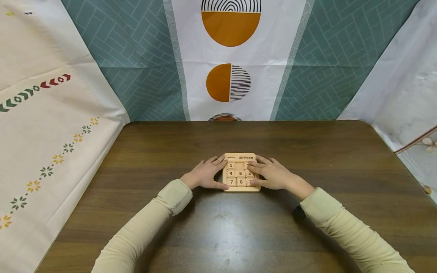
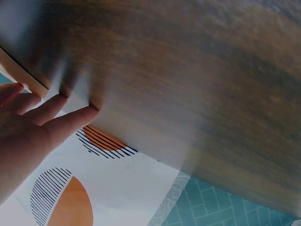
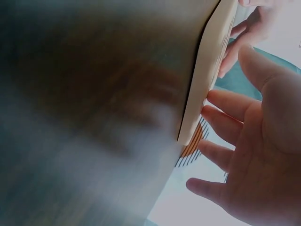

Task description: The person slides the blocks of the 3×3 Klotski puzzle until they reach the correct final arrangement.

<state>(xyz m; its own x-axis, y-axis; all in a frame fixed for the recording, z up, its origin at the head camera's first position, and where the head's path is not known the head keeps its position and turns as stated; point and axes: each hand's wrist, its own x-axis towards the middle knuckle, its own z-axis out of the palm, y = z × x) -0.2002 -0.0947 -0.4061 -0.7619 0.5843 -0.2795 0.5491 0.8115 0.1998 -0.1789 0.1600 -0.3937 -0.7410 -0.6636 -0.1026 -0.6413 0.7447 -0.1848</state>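
A wooden number slide puzzle [image 1: 240,165] lies flat on the table. Its tiles read 1, a gap and a partly covered tile in the top row, then 4, 8, 2, then 7, 6 and a mostly covered one. My left hand [image 1: 206,175] rests along the puzzle's left edge, fingers spread toward the top corner and thumb by the lower left corner. From the other side my right hand [image 1: 273,175] reaches over the right-hand column, its fingers extended and its thumb on the bottom right tile. In the right wrist view, the puzzle's pale side [image 3: 207,70] shows beside the fingertips.
The dark wooden table [image 1: 164,144] stretches around the puzzle on all sides. Behind its far edge hangs a patterned cloth [image 1: 143,76], with a white printed cloth [image 1: 44,125] at the left. A dark object [image 1: 299,213] shows beneath the right sleeve cuff.
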